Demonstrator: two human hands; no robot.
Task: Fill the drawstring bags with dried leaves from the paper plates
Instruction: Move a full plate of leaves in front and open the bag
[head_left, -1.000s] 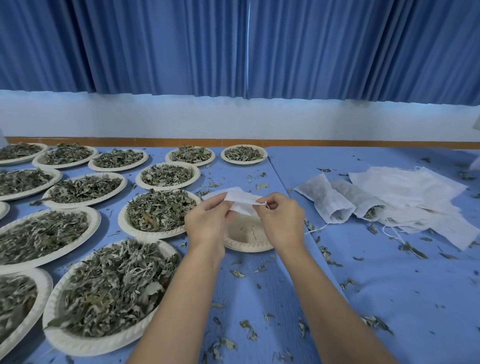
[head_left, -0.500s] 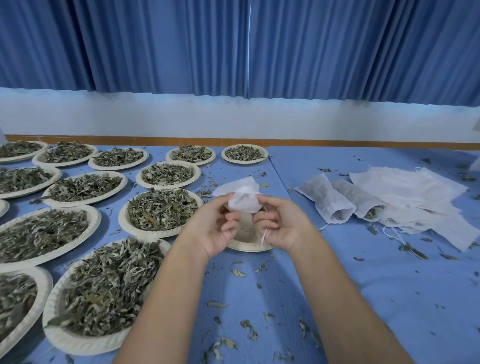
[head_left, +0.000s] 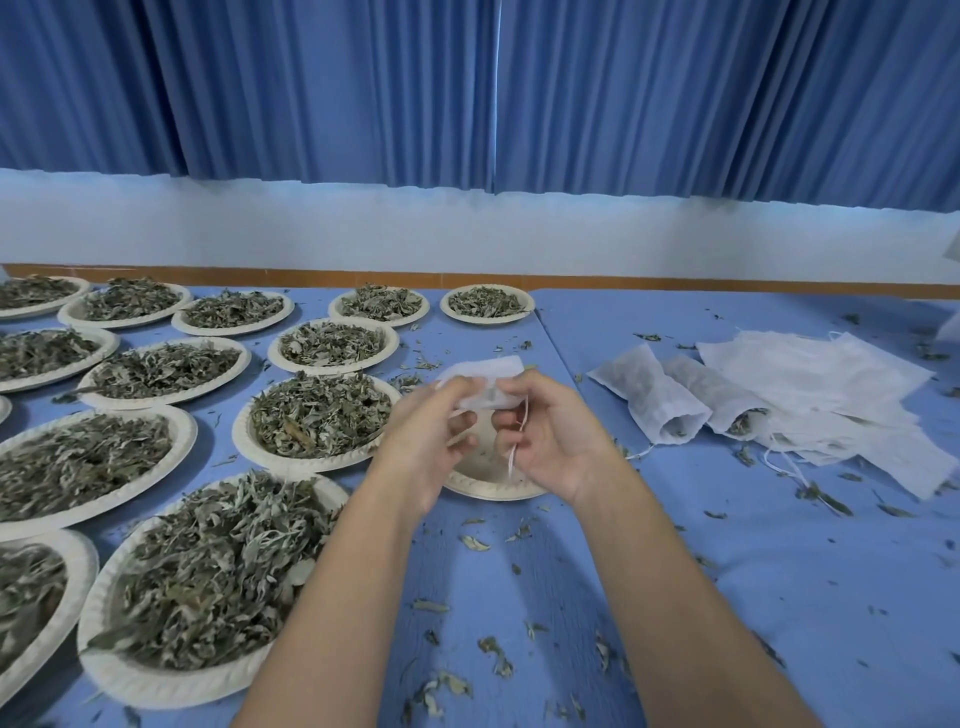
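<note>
Both hands hold a small white drawstring bag (head_left: 483, 376) above an almost empty paper plate (head_left: 488, 480). My left hand (head_left: 431, 434) pinches the bag's left side; my right hand (head_left: 545, 431) pinches its right side, and the white drawstring (head_left: 517, 441) dangles past that palm. Several paper plates heaped with dried leaves cover the left of the table, the nearest one (head_left: 208, 587) by my left forearm and another (head_left: 317, 415) just left of my hands.
Two filled bags (head_left: 652, 402) lie on the right beside a stack of flat empty bags (head_left: 831, 395). Loose leaf bits are scattered over the blue tablecloth (head_left: 779, 571). A white wall and blue curtains stand behind the table.
My hands have turned palms toward me and drawn closer together. The bag, stretched flat between them before, is now bunched at my fingertips with the drawstring hanging down.
</note>
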